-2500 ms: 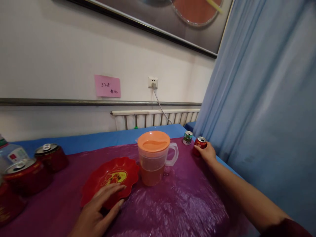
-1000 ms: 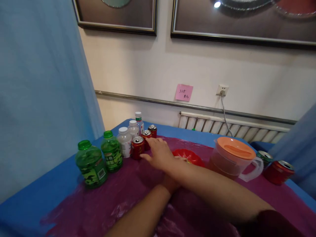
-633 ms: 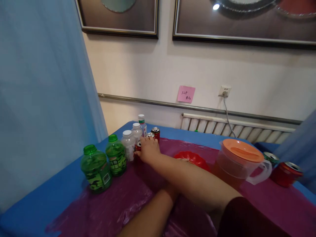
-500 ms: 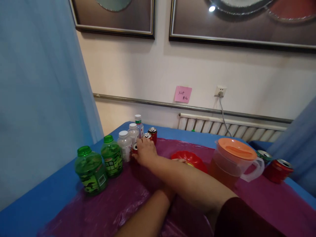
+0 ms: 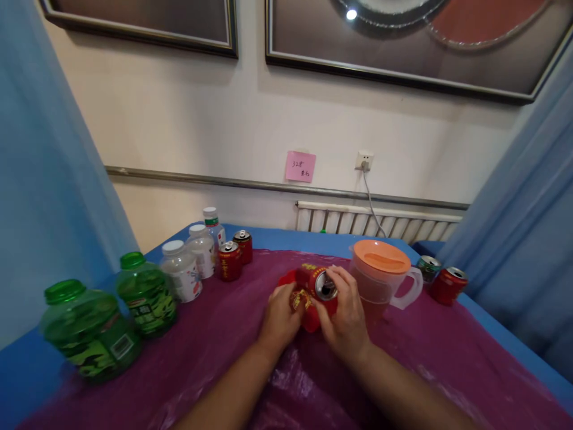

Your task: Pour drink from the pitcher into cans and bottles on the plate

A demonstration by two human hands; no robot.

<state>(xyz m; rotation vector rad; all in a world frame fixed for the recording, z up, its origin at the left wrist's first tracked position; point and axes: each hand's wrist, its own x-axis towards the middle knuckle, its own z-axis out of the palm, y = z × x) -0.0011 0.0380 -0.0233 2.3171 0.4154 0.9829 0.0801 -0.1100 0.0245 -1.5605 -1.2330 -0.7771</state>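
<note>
A red can [image 5: 325, 284] lies tilted over the red scalloped dish [image 5: 312, 321], its opened top toward my right hand. My right hand [image 5: 348, 319] has its fingers around the top end of this can. Beside it, my left hand [image 5: 281, 316] is closed at the dish's left side, against a red and gold item [image 5: 300, 299] whose shape is partly hidden. The clear pitcher [image 5: 373, 292] with an orange lid stands just right of my right hand.
Two red cans [image 5: 230, 261] [image 5: 243, 246] stand at the left by white-capped bottles [image 5: 182, 273]. Two green bottles [image 5: 145, 298] are nearer at the left. A green can [image 5: 428, 269] and another red can [image 5: 449, 285] stand right of the pitcher. Purple sheeting [image 5: 215, 352] covers the blue table.
My right hand has come back from the left row of cans to the dish, now with a red can. One can is gone from that row. The view has shifted right.
</note>
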